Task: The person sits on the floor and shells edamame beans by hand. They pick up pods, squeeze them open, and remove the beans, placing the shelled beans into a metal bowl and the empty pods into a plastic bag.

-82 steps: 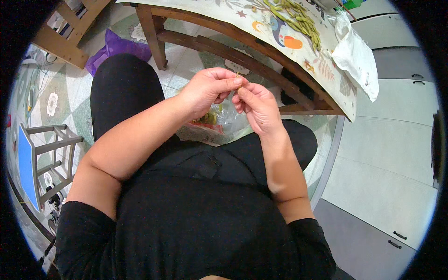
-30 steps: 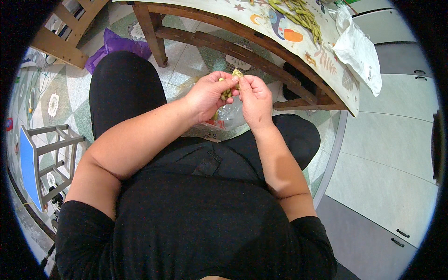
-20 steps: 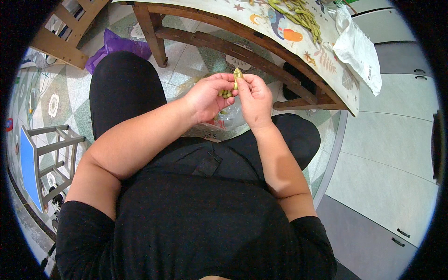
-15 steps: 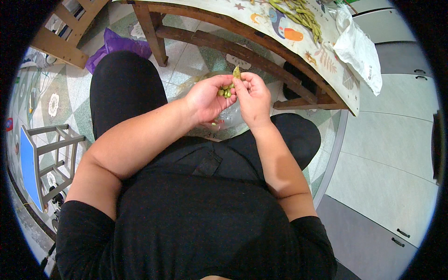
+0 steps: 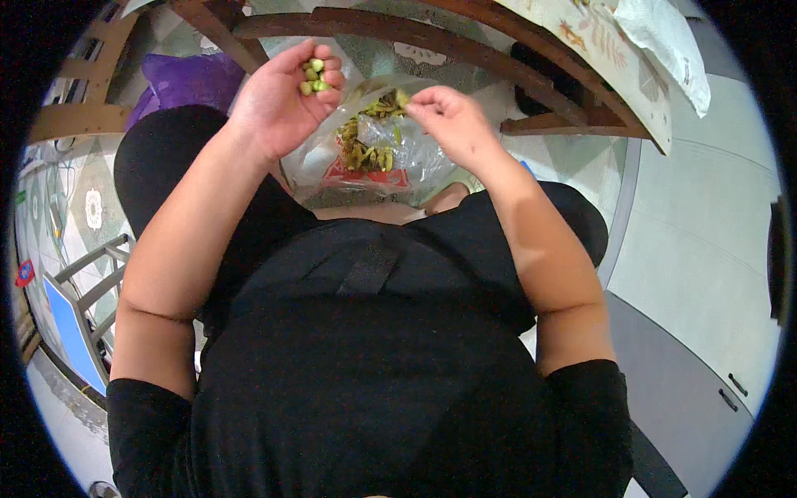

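My left hand (image 5: 278, 104) is raised at the upper left, palm up and fingers curled round several shelled green soybeans (image 5: 314, 76). To its right, my right hand (image 5: 455, 124) pinches a yellow-green soybean pod (image 5: 403, 98) between thumb and fingertips. The pod hangs over a clear plastic bag (image 5: 427, 170) spread on the floor between my legs. Inside the bag lies a heap of yellow-green and brownish pods (image 5: 361, 149); red print shows on the bag's near side. The two hands are apart.
A wooden table (image 5: 398, 33) with a pale patterned cover stands ahead, a white bag (image 5: 664, 50) hanging over its edge. A purple bag (image 5: 187, 83) lies on the floor beyond my left knee. A blue-topped stool (image 5: 75, 332) is at left, pale cabinets (image 5: 697, 224) at right.
My hands have separated from each other: the left moved up and left with the beans, the right stayed over the bag with a pod. The view has shifted, exposing the bag of pods.
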{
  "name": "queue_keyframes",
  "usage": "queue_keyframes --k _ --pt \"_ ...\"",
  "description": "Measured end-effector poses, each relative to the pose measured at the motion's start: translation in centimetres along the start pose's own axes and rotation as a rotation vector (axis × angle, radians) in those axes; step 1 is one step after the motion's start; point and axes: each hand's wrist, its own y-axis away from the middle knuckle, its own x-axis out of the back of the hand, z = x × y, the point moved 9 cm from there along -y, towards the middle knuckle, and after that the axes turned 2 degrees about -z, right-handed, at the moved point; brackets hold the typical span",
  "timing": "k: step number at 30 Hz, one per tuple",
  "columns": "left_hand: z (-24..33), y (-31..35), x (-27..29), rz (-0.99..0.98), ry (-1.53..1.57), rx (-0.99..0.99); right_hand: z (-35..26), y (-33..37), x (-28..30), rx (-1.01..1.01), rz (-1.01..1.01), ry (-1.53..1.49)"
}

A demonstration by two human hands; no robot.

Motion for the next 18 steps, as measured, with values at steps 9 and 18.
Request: queue_keyframes --k 9,18 --pt "0.4 -0.1 4.0 0.284 -0.081 0.076 12.9 -4.9 -8.7 -0.217 -0.442 0.308" --pt "1.5 -0.5 5.5 0.388 -0.166 0.083 18.4 -4.6 -16.6 0.109 -0.828 1.151"
